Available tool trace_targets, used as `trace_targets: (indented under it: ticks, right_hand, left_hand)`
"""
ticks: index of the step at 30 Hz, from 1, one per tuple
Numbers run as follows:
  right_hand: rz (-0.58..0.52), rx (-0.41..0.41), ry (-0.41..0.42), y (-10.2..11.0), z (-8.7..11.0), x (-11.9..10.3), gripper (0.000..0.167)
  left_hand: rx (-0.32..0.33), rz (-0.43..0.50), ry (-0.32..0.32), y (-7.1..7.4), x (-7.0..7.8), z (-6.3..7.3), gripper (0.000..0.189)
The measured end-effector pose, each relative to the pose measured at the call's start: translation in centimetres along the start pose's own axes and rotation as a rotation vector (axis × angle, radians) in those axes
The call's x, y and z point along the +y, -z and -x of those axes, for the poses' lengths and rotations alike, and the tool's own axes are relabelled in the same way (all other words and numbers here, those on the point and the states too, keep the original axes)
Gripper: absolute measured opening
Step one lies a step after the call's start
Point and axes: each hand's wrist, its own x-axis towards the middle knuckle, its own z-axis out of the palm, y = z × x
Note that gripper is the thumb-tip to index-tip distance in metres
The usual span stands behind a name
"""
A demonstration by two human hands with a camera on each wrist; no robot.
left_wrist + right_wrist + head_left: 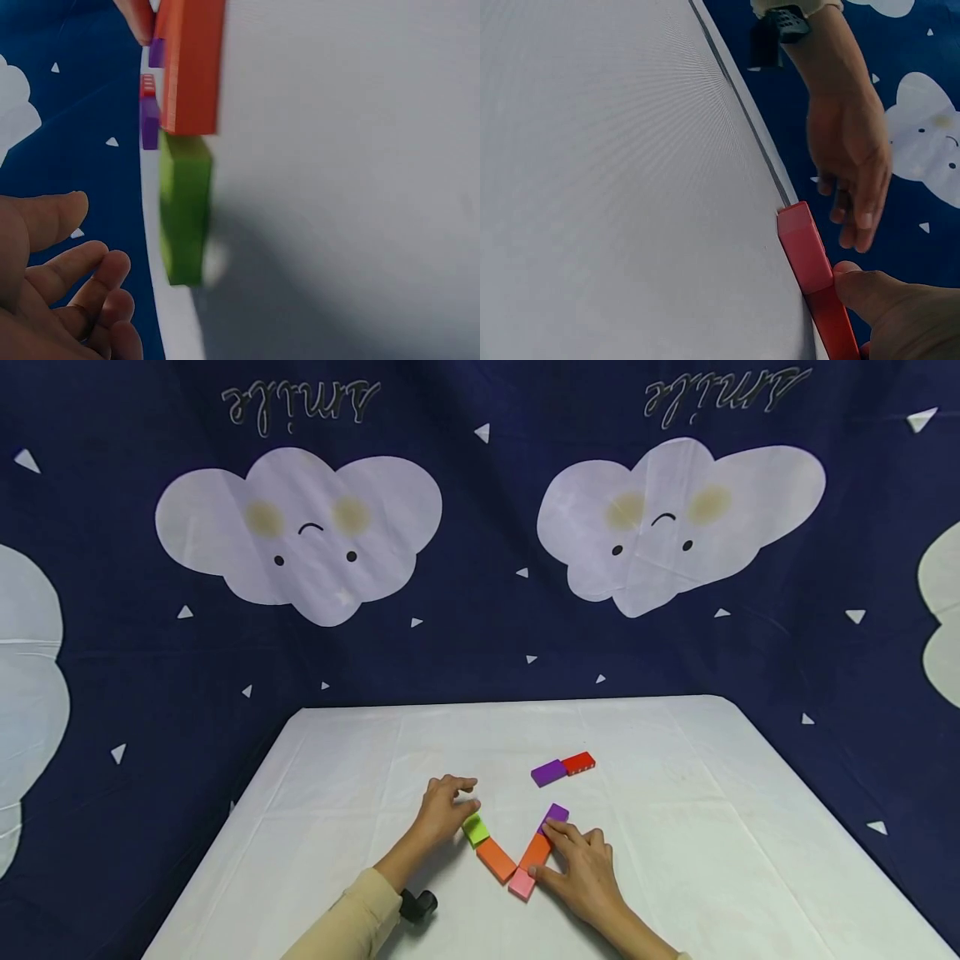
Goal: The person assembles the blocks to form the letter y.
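Head view: left row [496,860] and right row [536,853] form a V on the table [675,785].
Right hand [591,875] touches the right row; pinch unconfirmed. Left hand [441,812] has fingers spread near the green block [476,830]. Rows appear light, stiff, smooth; grip across the sides, as joints may part.

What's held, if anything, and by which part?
Left hand: nothing held, beside the green block. Right hand: thumb touches where pink block meets right-side orange block, fingertip at the nearer purple block; whether it grips can't be told.
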Motion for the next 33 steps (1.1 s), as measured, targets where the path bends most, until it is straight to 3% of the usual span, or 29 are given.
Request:
trace_targets:
  ticks: [9, 20, 33]
  right_hand:
    - [-0.001, -0.011, -0.003, 0.0, 0.0, 0.1, 0.064]
    - [-0.011, 0.004, 0.003, -0.1, -0.1, 0.1, 0.064]
    - [-0.014, -0.028, -0.026, -0.1, -0.3, 0.2, 0.064]
  left_hand:
    - [-0.021, -0.022, -0.036, -1.1, 2.1, -2.0, 0.034]
    - [-0.048, -0.102, -0.029, -3.2, 4.2, -5.0, 0.033]
    - [-0.038, -0.071, 0.012, -5.6, 5.0, -7.3, 0.036]
